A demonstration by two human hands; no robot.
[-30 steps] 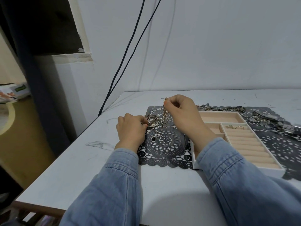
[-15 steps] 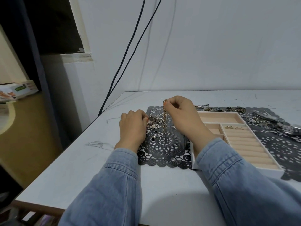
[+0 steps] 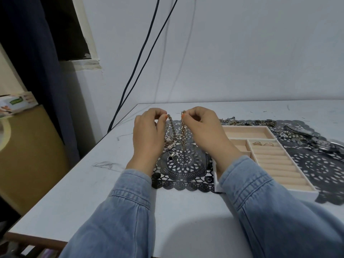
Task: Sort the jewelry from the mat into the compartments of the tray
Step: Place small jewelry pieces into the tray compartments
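Far left, a small box [image 3: 17, 103] sits on a shelf, and 2 dark cables [image 3: 138, 60] run down the wall to the white table [image 3: 104, 198]. Now the left hand [image 3: 148, 135]: thumb and forefinger are pinched tight on the top of a silver chain [image 3: 171, 127], the other fingers curled in. Just beside it hangs a gold chain [image 3: 184, 128], nipped at its top by the right hand [image 3: 205, 131], thumb against forefinger, the rest of the fingers bent. Both chains drop into a tangle of jewelry [image 3: 172, 145] lying on the black lace mat [image 3: 184, 163], between the 2 wrists. To the right, the tray [image 3: 307, 194] rests on the mat, with 2 rings [image 3: 263, 143] at the far end of its ribbed section. Beyond it, more jewelry [image 3: 301, 135] is heaped on the mat's far right.
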